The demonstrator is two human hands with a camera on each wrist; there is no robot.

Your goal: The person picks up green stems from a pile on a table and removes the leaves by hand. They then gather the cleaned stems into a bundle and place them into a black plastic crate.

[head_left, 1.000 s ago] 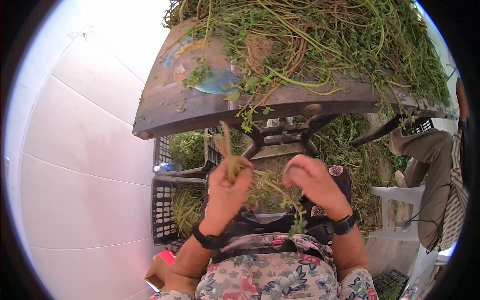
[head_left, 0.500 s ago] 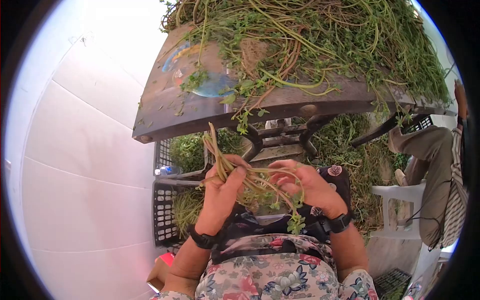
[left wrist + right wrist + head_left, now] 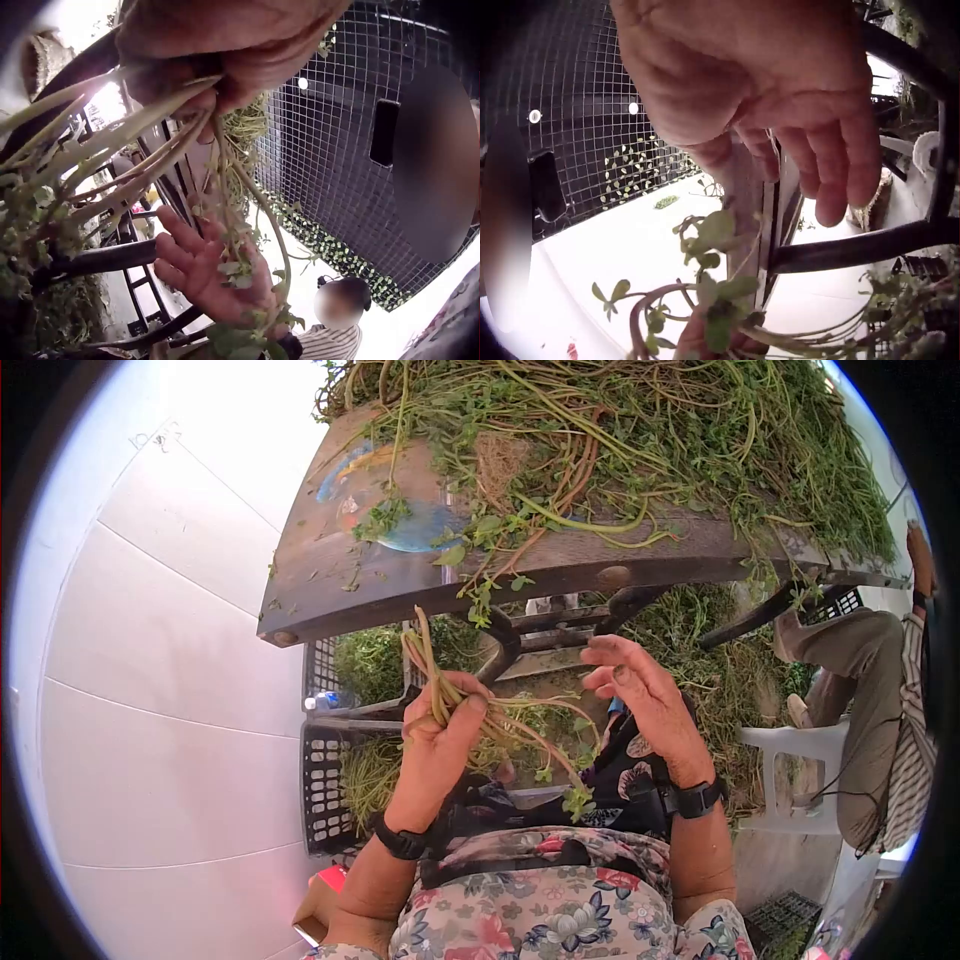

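Note:
Below the table's front edge, my left hand (image 3: 445, 732) grips a small bunch of leafy green stems (image 3: 425, 660). Their cut-looking ends stick up past the fist, while the thin leafy tips (image 3: 578, 800) droop to the right over the lap. My right hand (image 3: 645, 695) is held up to the right of the bunch, apart from it, fingers loosely extended and nothing between them. In the right wrist view its palm and hanging fingers (image 3: 829, 180) show over the leaves (image 3: 720, 307). The left wrist view shows the stems (image 3: 142, 124) coming out of the left fist.
A large heap of the same greens (image 3: 640, 440) covers most of the wooden table (image 3: 330, 580). Black crates (image 3: 328, 780) with greens stand at the left. More greens (image 3: 735, 710) lie on the floor. At the right are a white plastic stool (image 3: 800, 760) and another person's leg (image 3: 850, 660).
My right hand has drawn back from the stems, up and to the right, with its fingers spreading. The left hand keeps its grip on the bunch, nearly in place.

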